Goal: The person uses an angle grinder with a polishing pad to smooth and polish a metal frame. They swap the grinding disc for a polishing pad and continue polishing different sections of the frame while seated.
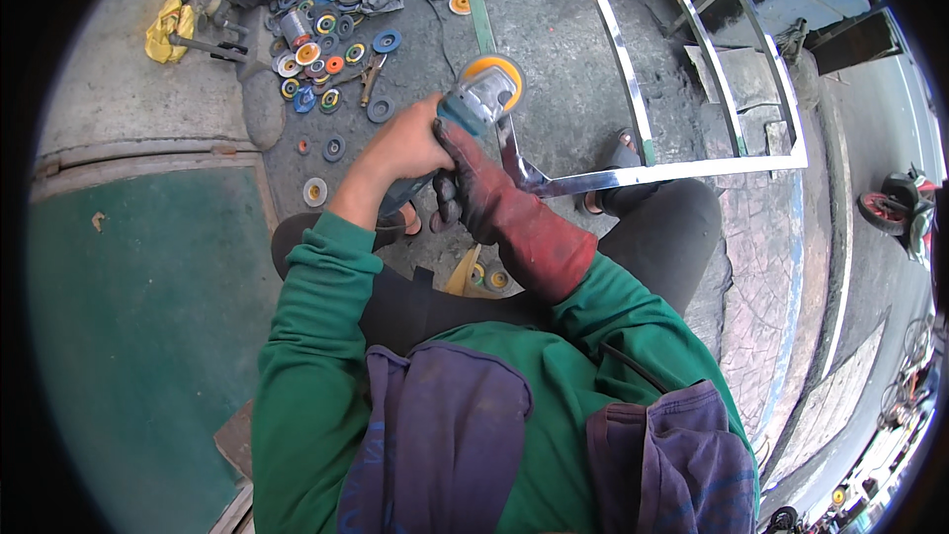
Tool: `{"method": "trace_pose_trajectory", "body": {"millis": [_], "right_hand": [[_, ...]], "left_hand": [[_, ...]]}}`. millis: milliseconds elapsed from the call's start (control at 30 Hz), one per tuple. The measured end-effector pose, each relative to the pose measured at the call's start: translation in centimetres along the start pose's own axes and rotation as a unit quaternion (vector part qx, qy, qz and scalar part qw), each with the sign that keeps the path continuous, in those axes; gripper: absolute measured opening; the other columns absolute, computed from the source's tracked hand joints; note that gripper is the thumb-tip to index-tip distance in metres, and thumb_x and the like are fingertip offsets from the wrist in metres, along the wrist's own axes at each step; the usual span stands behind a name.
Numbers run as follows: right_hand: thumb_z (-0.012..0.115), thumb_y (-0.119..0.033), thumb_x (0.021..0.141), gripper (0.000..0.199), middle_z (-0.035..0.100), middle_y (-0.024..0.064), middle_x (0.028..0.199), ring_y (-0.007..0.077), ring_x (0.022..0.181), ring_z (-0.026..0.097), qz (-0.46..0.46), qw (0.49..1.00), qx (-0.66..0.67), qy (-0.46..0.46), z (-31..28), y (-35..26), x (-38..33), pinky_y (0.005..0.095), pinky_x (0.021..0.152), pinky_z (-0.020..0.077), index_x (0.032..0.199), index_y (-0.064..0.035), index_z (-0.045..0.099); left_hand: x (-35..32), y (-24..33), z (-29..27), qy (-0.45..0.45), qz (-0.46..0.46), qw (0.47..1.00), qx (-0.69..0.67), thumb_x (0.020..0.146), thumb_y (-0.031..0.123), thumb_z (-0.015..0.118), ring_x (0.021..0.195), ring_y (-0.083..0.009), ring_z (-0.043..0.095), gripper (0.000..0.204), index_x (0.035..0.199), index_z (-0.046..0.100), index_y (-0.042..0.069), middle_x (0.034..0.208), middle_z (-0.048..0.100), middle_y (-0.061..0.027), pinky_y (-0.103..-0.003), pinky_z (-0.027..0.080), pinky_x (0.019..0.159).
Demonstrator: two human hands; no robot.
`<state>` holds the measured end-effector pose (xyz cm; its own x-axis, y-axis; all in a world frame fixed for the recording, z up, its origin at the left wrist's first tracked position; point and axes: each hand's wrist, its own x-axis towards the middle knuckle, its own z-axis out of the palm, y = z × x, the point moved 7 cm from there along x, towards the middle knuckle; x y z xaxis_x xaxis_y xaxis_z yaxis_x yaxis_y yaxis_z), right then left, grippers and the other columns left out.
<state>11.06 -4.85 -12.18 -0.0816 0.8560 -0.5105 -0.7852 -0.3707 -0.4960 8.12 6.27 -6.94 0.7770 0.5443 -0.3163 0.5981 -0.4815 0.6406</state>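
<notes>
My left hand (403, 143), bare, grips the body of a teal angle grinder (473, 99) with an orange-rimmed disc at its far end. My right hand (473, 186), in a dark red leather glove, holds the grinder from the right side, lower down. The disc sits at the near left corner of a shiny metal frame (633, 176) lying on the concrete ground. Both forearms wear green sleeves. My knees in dark trousers flank the grinder, and a sandalled foot (621, 153) rests inside the frame.
Several worn grinding discs (326, 44) in many colours litter the ground at upper left, beside a yellow cloth (166, 30) and tools. A green floor panel (138, 307) lies at left. A motorcycle (902, 206) stands on the road at right.
</notes>
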Motion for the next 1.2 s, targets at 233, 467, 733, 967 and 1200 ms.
{"method": "trace_pose_trajectory", "body": {"millis": [233,467,733,967,1200], "right_hand": [[0.06,-0.08,0.095,0.066,0.051,0.0019,0.06,0.0209,0.041,0.051,0.007,1.0,0.019,0.003,0.4,0.2,-0.6,0.043,0.046,0.053,0.109,-0.0158,0.066],[0.057,-0.081,0.095,0.068,0.054,0.0045,0.059,0.0241,0.042,0.054,0.021,1.0,0.004,0.006,0.2,0.8,-0.3,0.045,0.046,0.0528,0.107,-0.0151,0.066],[0.067,-0.07,0.094,0.065,0.056,0.0031,0.065,0.0201,0.05,0.053,0.11,0.986,-0.121,-0.002,-1.5,4.0,-0.6,0.0368,0.052,0.0462,0.119,-0.0109,0.075],[0.079,-0.044,0.093,0.05,0.074,0.0024,0.088,0.0123,0.076,0.063,0.132,0.95,-0.25,-0.136,0.3,4.8,-1.7,0.0309,0.071,0.0508,0.127,-0.0068,0.077],[0.077,-0.026,0.089,0.044,0.066,0.0058,0.075,0.0161,0.055,0.063,0.096,0.933,-0.33,-0.109,2.6,4.0,-1.8,0.0333,0.048,0.0515,0.127,-0.0036,0.074]], "left_hand": [[-0.4,-0.5,0.5,-0.035,-0.016,0.998,0.045,0.064,0.012,0.088,0.113,-0.0448,0.073,0.067,0.124,0.062,-0.001,0.113,0.076,-0.0267,-0.047,0.058,0.094],[-0.9,-0.4,-0.3,0.031,-0.022,0.999,0.008,0.063,0.014,0.089,0.114,-0.0455,0.072,0.07,0.125,0.063,0.0,0.115,0.075,-0.0269,-0.048,0.058,0.096],[-1.0,-6.0,-0.6,0.176,-0.05,0.978,-0.101,0.075,0.016,0.089,0.101,-0.0361,0.074,0.054,0.12,0.065,-0.001,0.107,0.074,-0.0183,-0.044,0.058,0.089],[-7.2,-14.1,1.7,0.171,-0.163,0.665,-0.708,0.084,0.021,0.08,0.083,-0.0296,0.073,0.042,0.117,0.061,0.003,0.096,0.069,-0.0117,-0.048,0.062,0.079],[-8.3,-13.7,3.8,0.156,-0.15,0.593,-0.776,0.084,0.029,0.078,0.084,-0.0293,0.071,0.047,0.119,0.059,0.004,0.097,0.067,-0.0113,-0.05,0.063,0.08]]}}
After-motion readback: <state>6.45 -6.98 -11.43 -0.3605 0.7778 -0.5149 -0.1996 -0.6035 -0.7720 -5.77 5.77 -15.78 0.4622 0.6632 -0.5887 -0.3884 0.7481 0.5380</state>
